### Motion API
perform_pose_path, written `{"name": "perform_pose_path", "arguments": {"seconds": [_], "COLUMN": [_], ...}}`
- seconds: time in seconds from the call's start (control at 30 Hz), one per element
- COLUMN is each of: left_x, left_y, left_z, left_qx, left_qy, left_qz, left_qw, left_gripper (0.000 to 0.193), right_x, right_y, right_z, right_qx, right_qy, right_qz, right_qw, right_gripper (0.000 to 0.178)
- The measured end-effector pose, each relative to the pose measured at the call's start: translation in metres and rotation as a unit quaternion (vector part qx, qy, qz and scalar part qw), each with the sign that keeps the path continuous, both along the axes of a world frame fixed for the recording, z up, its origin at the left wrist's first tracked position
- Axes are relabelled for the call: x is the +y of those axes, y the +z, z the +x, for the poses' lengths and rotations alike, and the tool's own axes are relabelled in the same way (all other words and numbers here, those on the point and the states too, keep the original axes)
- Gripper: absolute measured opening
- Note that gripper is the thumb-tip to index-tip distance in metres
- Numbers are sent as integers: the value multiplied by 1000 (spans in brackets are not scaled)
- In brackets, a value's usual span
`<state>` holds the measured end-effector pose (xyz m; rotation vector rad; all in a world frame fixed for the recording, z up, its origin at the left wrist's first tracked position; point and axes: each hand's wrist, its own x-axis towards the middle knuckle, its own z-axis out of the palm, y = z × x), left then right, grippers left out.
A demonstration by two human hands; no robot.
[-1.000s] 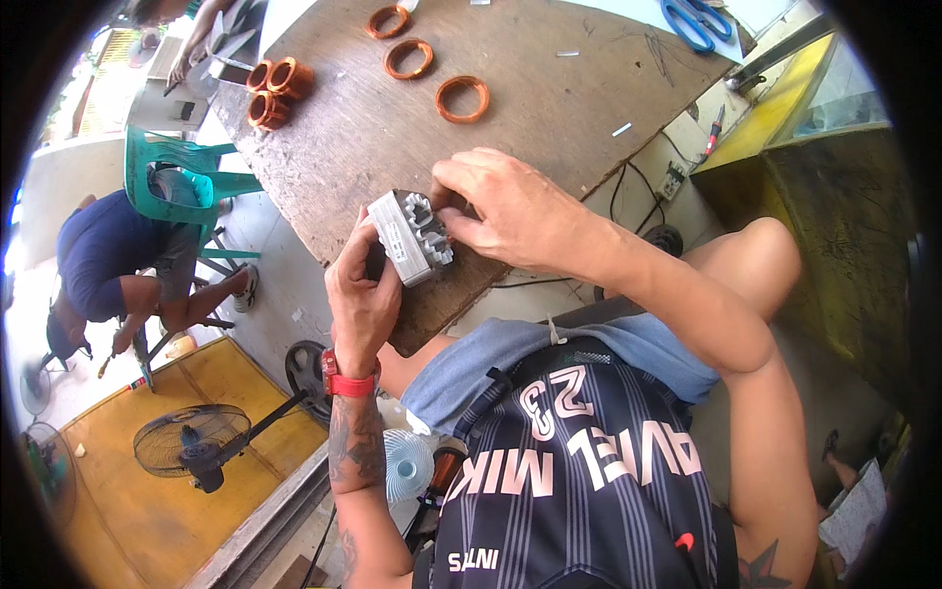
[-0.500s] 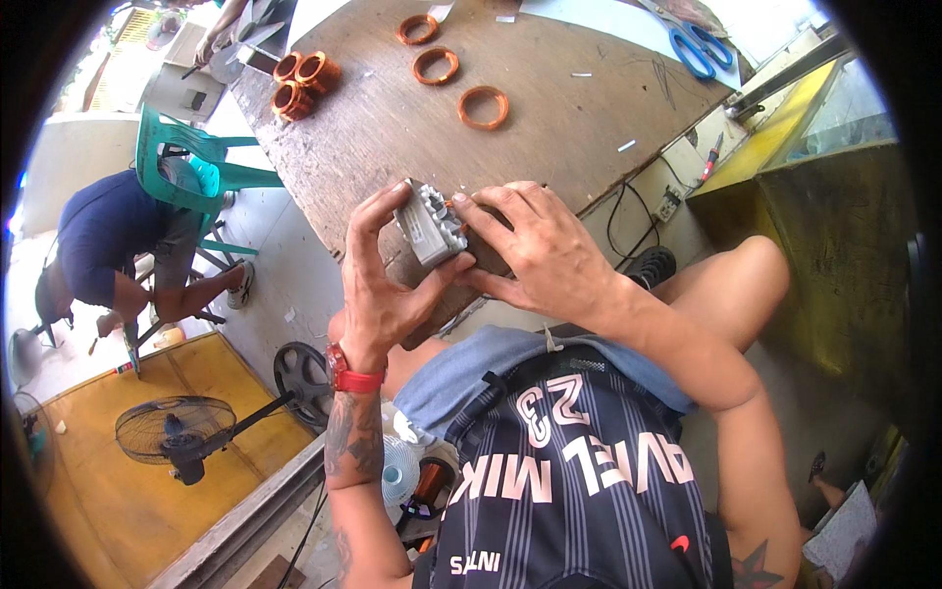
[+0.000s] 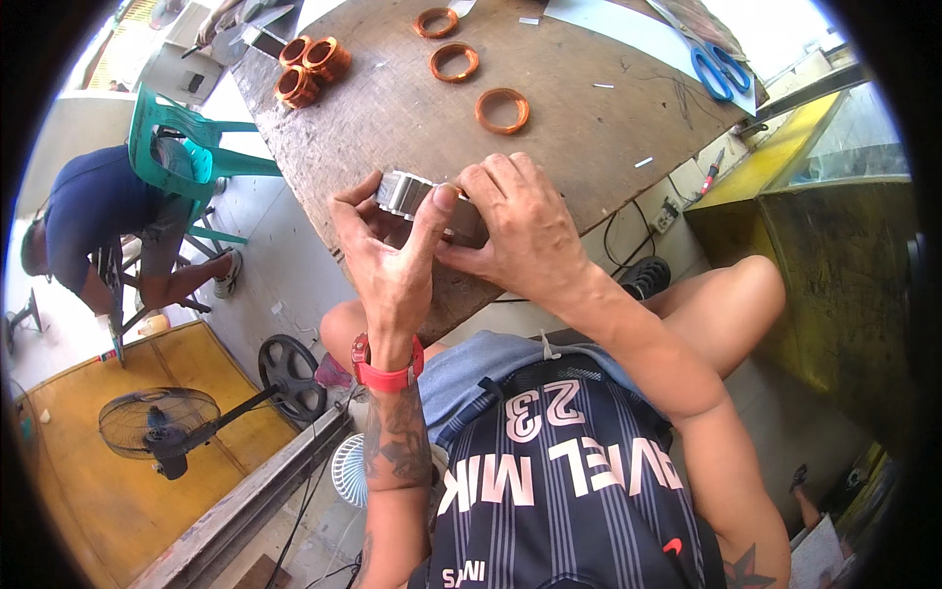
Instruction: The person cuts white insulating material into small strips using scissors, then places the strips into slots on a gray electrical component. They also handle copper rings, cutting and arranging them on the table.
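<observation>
While the left hand (image 3: 392, 257) gripped a slotted gray metal core (image 3: 403, 193) over the wooden table's (image 3: 589, 147) near corner, head view, the right hand (image 3: 525, 221) curled at its right end; couldn't tell if it pinched. Three copper-wire rings (image 3: 503, 130) lay beyond the grip, clustered copper coils (image 3: 336, 69) beyond-left, blue-handled scissors (image 3: 719, 71) far beyond-right.

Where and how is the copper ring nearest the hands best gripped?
Probably pinched at its near rim, from the person's side: the copper ring lies flat, apart from the others, on the wooden table, its open centre likely leaving room for a fingertip. The right hand is nearest.
</observation>
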<state>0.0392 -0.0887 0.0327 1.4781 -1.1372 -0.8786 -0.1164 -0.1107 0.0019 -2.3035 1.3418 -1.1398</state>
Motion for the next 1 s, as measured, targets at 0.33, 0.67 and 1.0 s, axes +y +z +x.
{"name": "perform_pose_path", "arguments": {"seconds": [0.33, 0.67, 1.0], "left_x": [2, -14, -132], "left_y": [-7, 2, 42], "left_z": [3, 41, 52], "left_qx": [-30, -165, -130], "left_qy": [-19, -178, -153], "left_qz": [-17, -104, -162], "left_qw": [999, 965, 966], "left_gripper": [78, 81, 59], "right_x": [1, -17, -116], "right_y": [-3, 28, 32], "right_z": [-2, -103, -276], "right_qx": [34, 165, 235], "right_qy": [22, -75, -260], "right_qz": [20, -48, 106], "right_qw": [999, 982, 931], "right_gripper": [49, 68, 38]}}
